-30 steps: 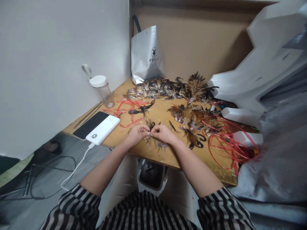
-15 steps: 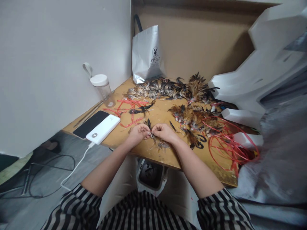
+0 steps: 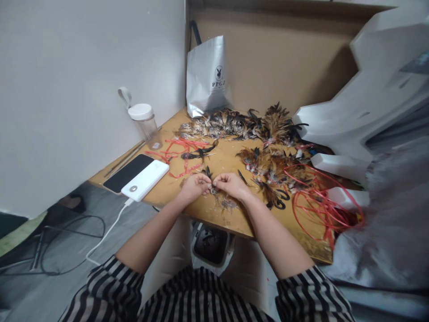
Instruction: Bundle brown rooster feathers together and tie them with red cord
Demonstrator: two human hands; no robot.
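The left hand (image 3: 191, 188) and the right hand (image 3: 231, 184) meet at the near edge of the table (image 3: 214, 212), fingertips pinched closed on a small feather bundle (image 3: 209, 179) between them. At 2 o'clock lie red strings (image 3: 318, 201); at 10 o'clock, a power bank (image 3: 145, 180).

Honestly can't make out what's pinched between my left hand (image 3: 191, 188) and right hand (image 3: 231, 185); my own fingertips cover it, only a small dark feather tuft (image 3: 208, 172) pokes out above. The bin (image 3: 212, 243) under the table (image 3: 204, 209) is half hidden by the table edge and my arms. The white foam pieces (image 3: 365, 107) get cut off at the right edge. The lettering on the silver bag (image 3: 208, 76) is too small to read properly.
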